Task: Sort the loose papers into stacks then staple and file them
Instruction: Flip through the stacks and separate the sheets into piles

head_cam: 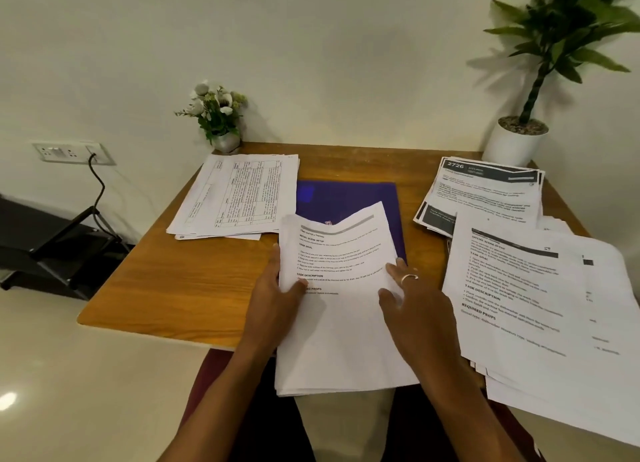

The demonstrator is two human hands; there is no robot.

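Four lots of paper are showing in the head view. Both hands are holding the middle stack (343, 323) by its sides: the left hand (273, 298) is gripping the left edge with its thumb curled over the top sheet, and the right hand (415, 305) – a ring on one finger – is pinching the right edge, thumb lying on the page. This stack is hanging over the near edge of the wooden tabletop (156, 288), its far end bowing and covering part of a blue folder (346, 198). A stack of table-printed sheets (239, 194) is lying at the far left, a stack with dark headers (485, 194) at the far right, and a big loose pile (540, 305) is spreading over the near right corner. A small flower pot (225, 139) and a white-potted plant (516, 142) are standing at the back.
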